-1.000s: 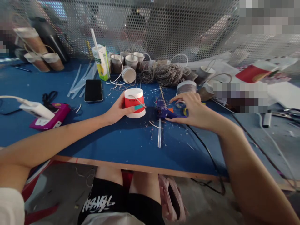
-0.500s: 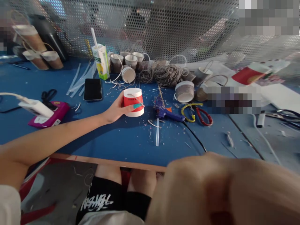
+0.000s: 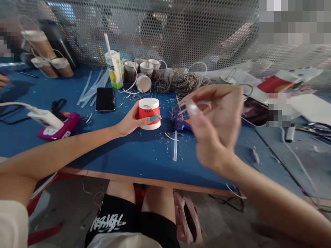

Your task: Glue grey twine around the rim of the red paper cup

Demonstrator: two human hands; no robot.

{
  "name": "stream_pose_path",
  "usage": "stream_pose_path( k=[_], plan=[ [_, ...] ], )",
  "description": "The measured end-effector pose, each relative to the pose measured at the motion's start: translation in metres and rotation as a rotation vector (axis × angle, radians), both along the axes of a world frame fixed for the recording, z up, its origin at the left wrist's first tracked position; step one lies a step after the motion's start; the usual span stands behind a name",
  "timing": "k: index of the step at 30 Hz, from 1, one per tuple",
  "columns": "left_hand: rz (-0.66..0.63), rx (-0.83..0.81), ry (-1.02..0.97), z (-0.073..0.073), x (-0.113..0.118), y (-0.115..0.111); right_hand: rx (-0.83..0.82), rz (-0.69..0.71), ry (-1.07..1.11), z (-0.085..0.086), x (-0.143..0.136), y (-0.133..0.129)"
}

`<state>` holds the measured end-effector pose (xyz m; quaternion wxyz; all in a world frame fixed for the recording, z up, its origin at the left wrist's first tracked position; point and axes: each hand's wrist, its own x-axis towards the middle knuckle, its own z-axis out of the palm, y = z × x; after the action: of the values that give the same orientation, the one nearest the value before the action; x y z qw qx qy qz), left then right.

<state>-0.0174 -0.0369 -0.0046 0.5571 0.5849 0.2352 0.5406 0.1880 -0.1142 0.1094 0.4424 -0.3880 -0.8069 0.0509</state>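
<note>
A red and white paper cup (image 3: pixel 149 104) is held in my left hand (image 3: pixel 133 120) above the blue table, with my thumb across its front. A thin cord shows at the cup's front near the thumb. My right hand (image 3: pixel 216 120) is raised over the table to the right of the cup, apart from it. Its fingers are curved and spread from the thumb, with nothing visible between them. Partly hidden behind it is the blue glue gun (image 3: pixel 182 124), a clear glue stick (image 3: pixel 175 146) lying just below.
Behind the cup are small cord-wrapped cups (image 3: pixel 146 69), a drink carton (image 3: pixel 113 70) and a twine heap (image 3: pixel 188 83). A phone (image 3: pixel 105 99) and purple power strip (image 3: pixel 69 124) lie left. Scissors (image 3: pixel 317 128) lie far right. A person's hand (image 3: pixel 3 81) shows at far left.
My right hand has moved up and away from the camera, from the blurred lower right to over the glue gun. My left hand still holds the cup. Another person's hand has appeared at far left.
</note>
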Motion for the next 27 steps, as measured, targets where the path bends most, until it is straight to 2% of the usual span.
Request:
stream_pose_path(
  k=[1, 2, 5, 9, 14, 18, 24, 27],
  plan=[
    [0.017, 0.006, 0.006, 0.0, 0.0, 0.0, 0.083, -0.053, 0.07, -0.011, -0.004, 0.014],
    [0.038, 0.005, 0.014, 0.0, 0.0, 0.0, 0.058, -0.082, 0.031, -0.023, -0.006, 0.027],
    [0.087, -0.017, 0.058, 0.001, -0.002, -0.001, -0.209, 0.007, -0.029, -0.053, -0.007, 0.054],
    [0.109, 0.027, 0.196, 0.0, -0.007, 0.0, -0.347, 0.12, 0.011, -0.075, -0.002, 0.068],
    [0.16, 0.161, 0.222, -0.004, -0.011, 0.006, -0.383, 0.273, 0.012, -0.078, 0.001, 0.07],
    [0.152, 0.198, 0.222, -0.007, -0.012, 0.009, -0.276, 0.403, 0.002, -0.072, 0.003, 0.066],
    [0.127, 0.228, 0.279, -0.007, -0.01, 0.008, -0.183, 0.352, 0.105, -0.074, 0.009, 0.069],
    [0.16, 0.325, 0.329, -0.006, -0.01, 0.01, -0.209, 0.333, 0.168, -0.077, 0.01, 0.073]
  ],
)
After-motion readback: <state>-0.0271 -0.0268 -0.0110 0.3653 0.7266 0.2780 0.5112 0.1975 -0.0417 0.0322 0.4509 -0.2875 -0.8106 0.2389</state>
